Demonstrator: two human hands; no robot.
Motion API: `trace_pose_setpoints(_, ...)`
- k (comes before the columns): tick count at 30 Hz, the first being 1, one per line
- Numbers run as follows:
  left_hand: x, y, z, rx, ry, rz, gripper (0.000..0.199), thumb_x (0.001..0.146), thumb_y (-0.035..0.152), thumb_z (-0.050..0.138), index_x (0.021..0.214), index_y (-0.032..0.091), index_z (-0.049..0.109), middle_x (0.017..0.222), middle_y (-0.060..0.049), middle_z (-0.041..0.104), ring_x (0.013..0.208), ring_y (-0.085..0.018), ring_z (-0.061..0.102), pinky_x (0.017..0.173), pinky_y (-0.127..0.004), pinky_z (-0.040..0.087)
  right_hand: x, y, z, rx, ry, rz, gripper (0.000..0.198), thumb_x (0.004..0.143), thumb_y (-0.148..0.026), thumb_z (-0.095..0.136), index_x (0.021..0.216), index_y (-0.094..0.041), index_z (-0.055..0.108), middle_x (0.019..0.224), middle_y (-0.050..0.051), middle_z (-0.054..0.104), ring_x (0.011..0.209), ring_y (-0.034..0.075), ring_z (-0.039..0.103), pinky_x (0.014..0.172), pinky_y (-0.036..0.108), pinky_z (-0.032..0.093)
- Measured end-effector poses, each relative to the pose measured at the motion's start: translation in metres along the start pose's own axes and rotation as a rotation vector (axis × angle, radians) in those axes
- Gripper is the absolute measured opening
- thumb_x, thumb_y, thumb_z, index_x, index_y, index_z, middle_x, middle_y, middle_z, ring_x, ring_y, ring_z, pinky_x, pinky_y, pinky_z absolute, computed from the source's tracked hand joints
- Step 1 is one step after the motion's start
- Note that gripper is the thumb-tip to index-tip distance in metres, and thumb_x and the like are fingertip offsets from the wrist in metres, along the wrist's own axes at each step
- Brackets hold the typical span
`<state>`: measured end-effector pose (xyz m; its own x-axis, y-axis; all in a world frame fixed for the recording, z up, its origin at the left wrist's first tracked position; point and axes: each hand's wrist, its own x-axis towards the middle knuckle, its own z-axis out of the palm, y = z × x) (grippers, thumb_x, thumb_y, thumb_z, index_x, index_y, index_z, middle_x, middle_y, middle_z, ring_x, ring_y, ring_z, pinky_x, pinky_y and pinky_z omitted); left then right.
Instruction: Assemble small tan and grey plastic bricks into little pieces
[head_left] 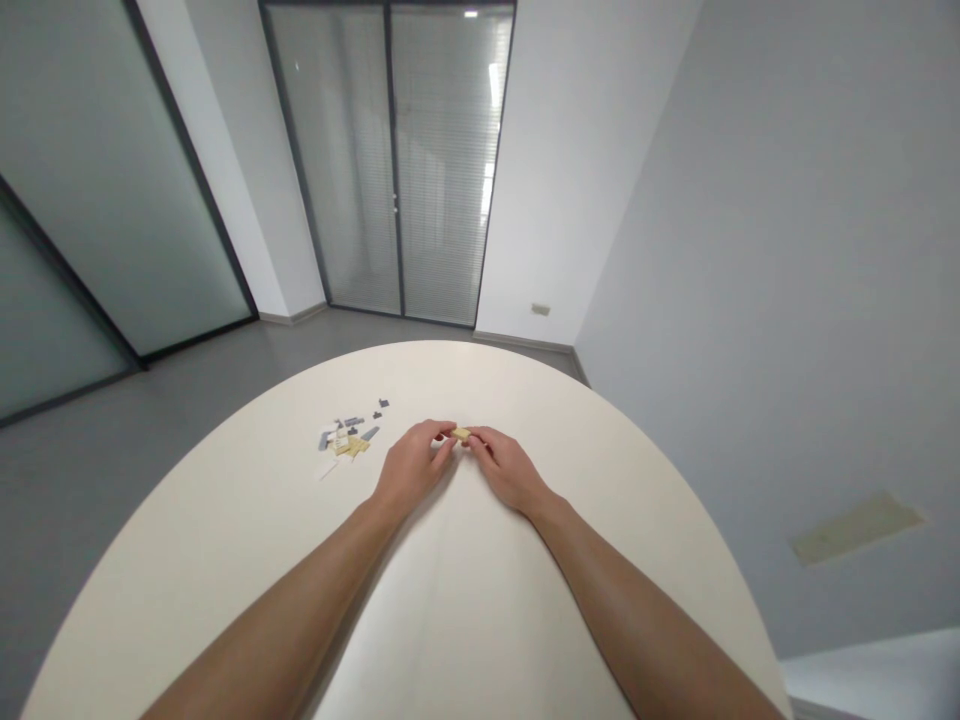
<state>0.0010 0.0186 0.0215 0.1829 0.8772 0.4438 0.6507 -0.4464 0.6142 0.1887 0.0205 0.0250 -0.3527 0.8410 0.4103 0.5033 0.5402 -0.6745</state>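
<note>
Both hands meet over the middle of the table around a small tan building-brick piece [460, 434]. My left hand [412, 462] pinches its left end between thumb and fingers. At the other end, my right hand [508, 468] grips it the same way. The piece's underside and its finer shape are hidden or too small to make out. To the left of my left hand lies a loose pile of small building-brick pieces [352, 447], coloured tan, grey and white. Two dark grey pieces [384, 403] sit a little apart at the pile's far side.
A round white table [480, 600] carries everything, its curved edge running around my arms. Beyond it stand a glass door [442, 180] with blinds and frosted glass panels [97, 200] at the left. A grey wall [787, 300] rises close on the right.
</note>
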Motion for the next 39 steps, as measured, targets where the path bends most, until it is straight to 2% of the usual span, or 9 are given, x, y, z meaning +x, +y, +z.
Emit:
trace_pose_setpoints(5, 0.0010, 0.0007, -0.0010, 0.018, -0.031, -0.046, 0.021, 0.094, 0.035, 0.053, 0.107, 0.024, 0.066, 0.110, -0.003, 0.072, 0.103, -0.021, 0.065, 0.090, -0.034, 0.048, -0.0003, 0.0009, 0.0003, 0.019, 0.014, 0.014, 0.028, 0.103, -0.032, 0.040, 0.113, -0.023, 0.065, 0.107, 0.004, 0.070, 0.098, 0.018, 0.063, 0.090, 0.032, 0.045)
trace_pose_setpoints(11, -0.0001, 0.0040, -0.0023, 0.013, -0.026, -0.068, 0.018, 0.093, 0.037, 0.055, 0.102, 0.025, 0.065, 0.104, -0.002, 0.072, 0.097, -0.020, 0.066, 0.085, -0.032, 0.049, -0.0006, 0.0000, -0.0001, 0.031, 0.030, 0.026, 0.025, 0.103, -0.032, 0.041, 0.108, -0.023, 0.063, 0.103, 0.003, 0.070, 0.095, 0.018, 0.063, 0.087, 0.031, 0.045)
trace_pose_setpoints(19, -0.0008, 0.0069, -0.0031, 0.059, -0.001, -0.079, 0.016, 0.091, 0.037, 0.057, 0.099, 0.024, 0.063, 0.099, -0.002, 0.071, 0.093, -0.020, 0.065, 0.081, -0.032, 0.048, -0.0008, 0.0035, 0.0021, 0.055, 0.073, 0.090, 0.020, 0.098, -0.034, 0.050, 0.114, -0.024, 0.058, 0.105, 0.004, 0.070, 0.094, 0.018, 0.064, 0.085, 0.032, 0.048)
trace_pose_setpoints(30, -0.0012, 0.0043, -0.0027, 0.046, -0.056, -0.006, 0.016, 0.090, 0.032, 0.057, 0.104, 0.026, 0.064, 0.102, 0.000, 0.071, 0.095, -0.019, 0.064, 0.084, -0.031, 0.047, 0.0002, 0.0054, 0.0010, 0.029, 0.123, 0.104, 0.021, 0.099, -0.033, 0.047, 0.113, -0.024, 0.061, 0.109, 0.004, 0.070, 0.097, 0.018, 0.064, 0.089, 0.034, 0.047)
trace_pose_setpoints(35, -0.0014, 0.0063, -0.0036, 0.030, -0.061, -0.004, 0.018, 0.090, 0.035, 0.057, 0.104, 0.027, 0.066, 0.102, 0.000, 0.071, 0.095, -0.018, 0.064, 0.082, -0.029, 0.048, 0.0005, 0.0060, 0.0010, 0.039, 0.113, 0.088, 0.022, 0.099, -0.030, 0.048, 0.112, -0.023, 0.063, 0.109, 0.004, 0.071, 0.098, 0.018, 0.064, 0.089, 0.033, 0.047)
trace_pose_setpoints(39, -0.0017, 0.0084, -0.0039, 0.020, -0.077, -0.004, 0.025, 0.091, 0.037, 0.057, 0.112, 0.028, 0.066, 0.105, -0.001, 0.072, 0.098, -0.019, 0.064, 0.084, -0.031, 0.048, 0.0005, 0.0047, 0.0009, 0.056, 0.078, 0.055, 0.023, 0.098, -0.028, 0.050, 0.115, -0.024, 0.065, 0.113, 0.004, 0.070, 0.100, 0.018, 0.064, 0.092, 0.033, 0.047)
